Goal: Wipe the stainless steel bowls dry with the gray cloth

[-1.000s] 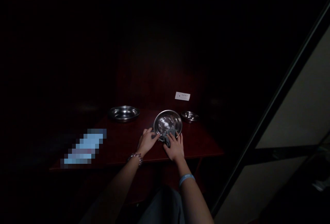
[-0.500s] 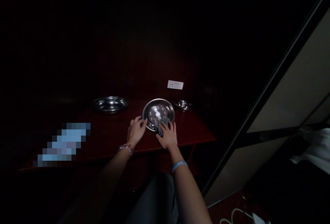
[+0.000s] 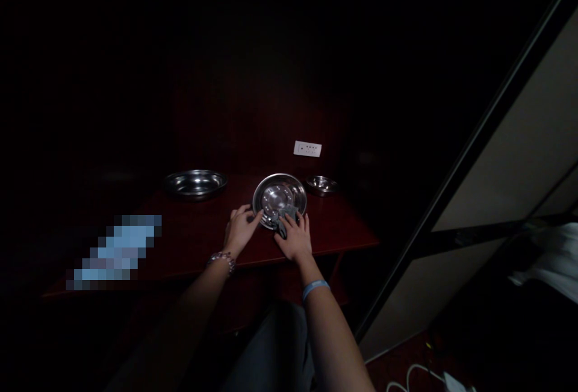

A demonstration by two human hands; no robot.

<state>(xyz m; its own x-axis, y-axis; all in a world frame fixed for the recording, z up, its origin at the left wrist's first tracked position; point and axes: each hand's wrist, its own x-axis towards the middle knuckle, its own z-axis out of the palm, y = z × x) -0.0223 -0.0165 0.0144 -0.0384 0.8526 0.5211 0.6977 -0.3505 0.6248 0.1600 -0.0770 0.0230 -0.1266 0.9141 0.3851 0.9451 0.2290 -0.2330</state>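
Note:
A shiny steel bowl [image 3: 274, 194] is tilted towards me on the dark red table [image 3: 253, 251]. My left hand [image 3: 242, 226] grips its left rim, thumb on the inner side and fingers behind. With my right hand [image 3: 295, 236] I hold a grey cloth [image 3: 287, 212] against the bowl's lower right inside; the fingers lie over the cloth. Behind and to the right stands a smaller steel bowl [image 3: 321, 185]. Further left is a wide steel dish [image 3: 195, 183]. Neither hand touches these two.
A white socket panel [image 3: 307, 149] is on the wall behind the table. At the table's left lies a pixelated bluish thing [image 3: 118, 252]. A pale panel with a dark frame [image 3: 415, 247] slants along the right. A white cable [image 3: 418, 369] lies on the floor.
The bowl has turned slightly, its left rim shifting a little to the right along with my left hand. My right hand stays on the cloth at nearly the same spot.

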